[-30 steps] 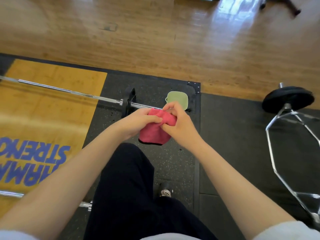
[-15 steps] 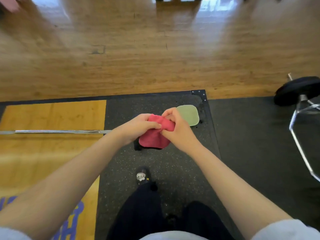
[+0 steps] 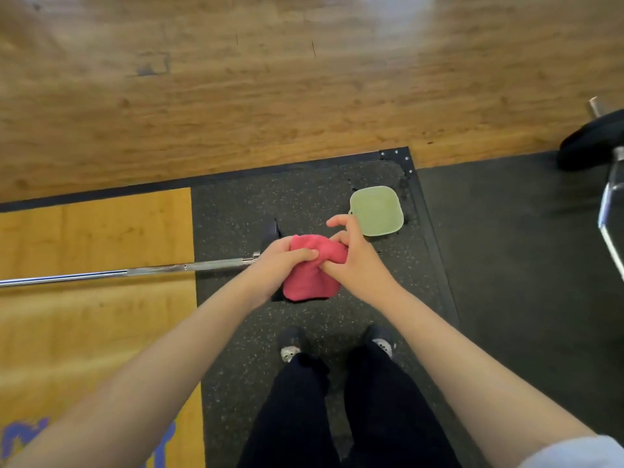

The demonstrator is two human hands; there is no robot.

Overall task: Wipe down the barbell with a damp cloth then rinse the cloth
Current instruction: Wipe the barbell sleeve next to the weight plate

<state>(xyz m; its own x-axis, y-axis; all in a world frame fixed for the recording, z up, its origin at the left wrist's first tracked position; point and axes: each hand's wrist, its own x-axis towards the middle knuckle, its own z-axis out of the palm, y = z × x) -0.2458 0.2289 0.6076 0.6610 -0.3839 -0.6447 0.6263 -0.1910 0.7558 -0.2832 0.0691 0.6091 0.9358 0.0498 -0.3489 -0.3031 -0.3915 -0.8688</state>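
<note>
A: Left hand [image 3: 282,261], right hand [image 3: 351,265]?
B: Both grip the crumpled pink cloth [image 3: 312,270] above the long steel barbell [image 3: 135,272] (sleeve end hidden; far end cut off).

Lettering: one item. Large blue block letters printed on the yellow-orange wooden lifting platform panel [image 3: 94,332], at its near edge in the lower left corner of the view. Only fragments of the letters [image 3: 25,437] show, cut off by the frame edge and partly covered by a bare forearm; no word can be read. No other text, label, brand or number is legible.
</note>
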